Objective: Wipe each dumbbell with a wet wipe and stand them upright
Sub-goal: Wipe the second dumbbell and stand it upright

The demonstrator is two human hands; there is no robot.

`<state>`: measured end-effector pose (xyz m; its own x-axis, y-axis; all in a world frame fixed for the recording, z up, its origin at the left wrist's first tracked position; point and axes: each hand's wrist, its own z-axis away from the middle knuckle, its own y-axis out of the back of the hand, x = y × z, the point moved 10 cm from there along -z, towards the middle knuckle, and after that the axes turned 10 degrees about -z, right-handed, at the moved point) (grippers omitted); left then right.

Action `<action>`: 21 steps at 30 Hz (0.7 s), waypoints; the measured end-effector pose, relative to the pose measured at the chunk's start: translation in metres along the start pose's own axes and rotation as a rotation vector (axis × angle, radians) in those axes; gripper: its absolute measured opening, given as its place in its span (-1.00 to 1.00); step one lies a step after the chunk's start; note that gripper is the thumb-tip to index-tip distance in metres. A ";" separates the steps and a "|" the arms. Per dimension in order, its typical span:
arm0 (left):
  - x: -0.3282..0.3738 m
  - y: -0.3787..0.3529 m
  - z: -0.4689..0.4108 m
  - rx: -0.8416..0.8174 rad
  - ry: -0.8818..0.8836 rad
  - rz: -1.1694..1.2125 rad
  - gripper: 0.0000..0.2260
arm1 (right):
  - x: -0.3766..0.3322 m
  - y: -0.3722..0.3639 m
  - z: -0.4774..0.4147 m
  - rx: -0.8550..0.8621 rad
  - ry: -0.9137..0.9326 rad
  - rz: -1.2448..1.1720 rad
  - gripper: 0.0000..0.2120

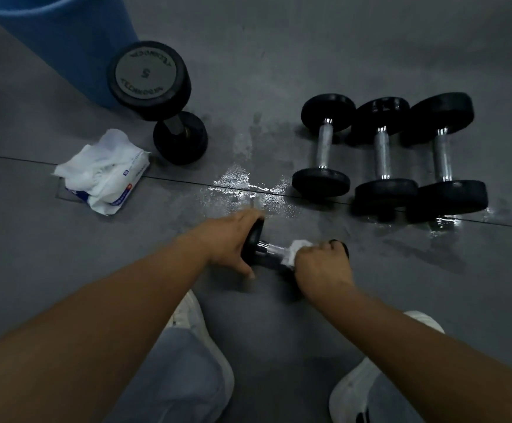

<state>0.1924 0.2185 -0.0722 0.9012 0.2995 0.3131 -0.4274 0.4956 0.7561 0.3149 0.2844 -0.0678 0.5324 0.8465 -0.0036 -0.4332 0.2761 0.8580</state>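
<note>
We look down on a grey floor (309, 56), with a wet patch (242, 178) shining along its seam. A blue tub (65, 41) stands at the far left. Just in front of it a big dumbbell (151, 77) marked 5 stands on end. To the right, three dumbbells (383, 154) lie side by side on the floor, their handles pointing away from us. An opened pack (105, 172) of wipes lies left of the patch. Beyond our white shoes (187, 315), a small dumbbell (267, 250) lies crosswise between our hands; we cannot tell whether it touches the floor. Our left hand (227, 239) has its grip curled round the left head. Our right hand (322, 264) holds a white wipe (293, 251) in a tight grip round the handle, by the right head.
</note>
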 end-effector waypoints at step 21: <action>-0.016 0.019 0.016 0.257 0.106 -0.197 -0.07 | -0.067 0.007 -0.018 0.206 0.061 -0.148 -0.42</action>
<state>0.1710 0.2103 -0.0539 0.9465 0.3084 0.0955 -0.2019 0.3347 0.9204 0.2628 0.2379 -0.0705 0.5313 0.8314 -0.1628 -0.1927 0.3057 0.9324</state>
